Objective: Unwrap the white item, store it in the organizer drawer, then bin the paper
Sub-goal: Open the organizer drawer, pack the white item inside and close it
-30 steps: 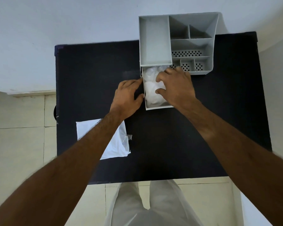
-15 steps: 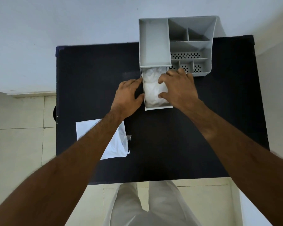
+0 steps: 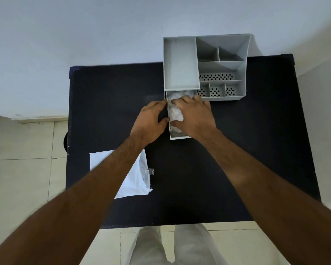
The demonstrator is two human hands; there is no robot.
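A grey desk organizer (image 3: 182,62) stands at the far edge of the black table (image 3: 237,150). Its drawer (image 3: 180,138) is pulled out toward me. A crumpled white item (image 3: 175,113) lies inside the drawer. My right hand (image 3: 194,115) lies over the drawer, fingers curled around the white item and pressing on it. My left hand (image 3: 150,123) rests against the drawer's left wall, thumb and fingers touching it. A sheet of white paper (image 3: 136,178) lies flat on the table at the near left, partly under my left forearm.
The organizer has several open compartments, some with perforated floors (image 3: 216,77). A white wall is behind the table. Tiled floor (image 3: 19,178) shows to the left, and my legs in light trousers (image 3: 172,245) are at the table's near edge.
My right hand has shifted left, deeper over the drawer, covering more of the white item. My left hand stays against the drawer's side.
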